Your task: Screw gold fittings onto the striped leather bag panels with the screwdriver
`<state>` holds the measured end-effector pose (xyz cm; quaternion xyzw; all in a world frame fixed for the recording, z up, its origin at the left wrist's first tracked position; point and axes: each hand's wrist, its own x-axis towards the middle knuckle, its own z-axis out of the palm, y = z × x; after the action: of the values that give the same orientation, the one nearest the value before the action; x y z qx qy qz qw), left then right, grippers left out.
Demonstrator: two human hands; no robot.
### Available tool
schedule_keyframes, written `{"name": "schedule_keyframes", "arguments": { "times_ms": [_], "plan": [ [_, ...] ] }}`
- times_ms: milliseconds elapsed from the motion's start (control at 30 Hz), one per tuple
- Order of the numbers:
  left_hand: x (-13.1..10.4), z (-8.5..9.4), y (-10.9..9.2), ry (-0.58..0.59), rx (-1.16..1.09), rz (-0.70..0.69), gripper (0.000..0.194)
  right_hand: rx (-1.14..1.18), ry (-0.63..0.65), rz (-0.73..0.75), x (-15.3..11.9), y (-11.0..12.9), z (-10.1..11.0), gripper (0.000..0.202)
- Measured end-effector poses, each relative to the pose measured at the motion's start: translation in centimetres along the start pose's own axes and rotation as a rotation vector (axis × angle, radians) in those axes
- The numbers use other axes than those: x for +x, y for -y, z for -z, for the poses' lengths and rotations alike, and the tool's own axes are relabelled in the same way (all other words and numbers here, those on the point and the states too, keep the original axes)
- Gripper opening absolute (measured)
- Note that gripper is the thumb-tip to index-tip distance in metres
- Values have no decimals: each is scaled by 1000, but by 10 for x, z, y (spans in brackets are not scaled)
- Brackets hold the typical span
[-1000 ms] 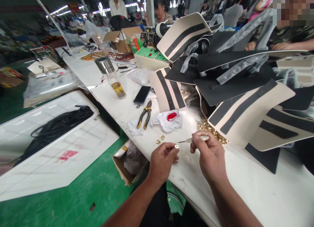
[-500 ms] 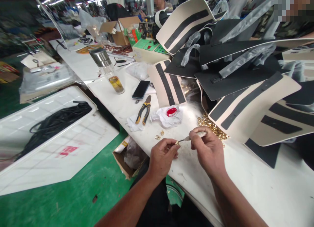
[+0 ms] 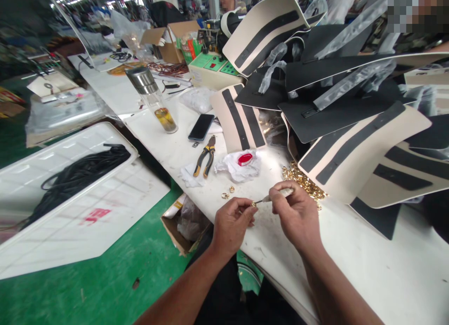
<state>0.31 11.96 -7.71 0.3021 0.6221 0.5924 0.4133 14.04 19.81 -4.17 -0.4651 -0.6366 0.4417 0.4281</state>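
Between thumb and fingers of my left hand [image 3: 232, 224] is a small gold metal fitting [image 3: 253, 204]. My right hand [image 3: 295, 212] is closed around the pale handle of a screwdriver [image 3: 268, 198], whose thin shaft points left with its tip at the fitting. Two loose gold rings [image 3: 225, 195] lie on the white table [image 3: 372, 269] just beyond my left hand. A heap of gold fittings [image 3: 303, 179] sits behind my right hand. A red oval object [image 3: 245, 159] rests on crumpled white paper [image 3: 229, 169] farther back.
Pliers [image 3: 205, 157], a phone [image 3: 201, 127] and a glass bottle [image 3: 154, 103] stand or lie on the left part of the table. Black and beige panels [image 3: 361, 147] are piled at the right. A white bin [image 3: 115, 138] with black cord [image 3: 82, 173] is at far left.
Almost nothing differs. My right hand and the screwdriver have shifted very slightly left; the tip stays at the gold fitting in my left hand.
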Motion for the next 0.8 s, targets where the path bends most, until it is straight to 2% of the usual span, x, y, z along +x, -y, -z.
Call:
{"name": "schedule_keyframes", "arguments": {
  "times_ms": [233,333,467,667,733,800],
  "plan": [
    [-2,1,5,-16,118,-72,18,-47,-2,58,0,5,7,16],
    [-3,8,5,-61,321,-243,10,-16,-44,41,4,6,14,16],
    [2,28,-1,-76,657,-487,4,121,-135,-29,13,8,26,15],
    [20,59,-8,9,1087,-619,6,351,-204,-95,21,0,35,12],
    [22,61,-11,5,1162,-671,10,366,-203,-103,22,1,36,12],
    [22,55,-16,-22,1182,-735,19,358,-199,-104,23,4,36,13]
  ]
}}
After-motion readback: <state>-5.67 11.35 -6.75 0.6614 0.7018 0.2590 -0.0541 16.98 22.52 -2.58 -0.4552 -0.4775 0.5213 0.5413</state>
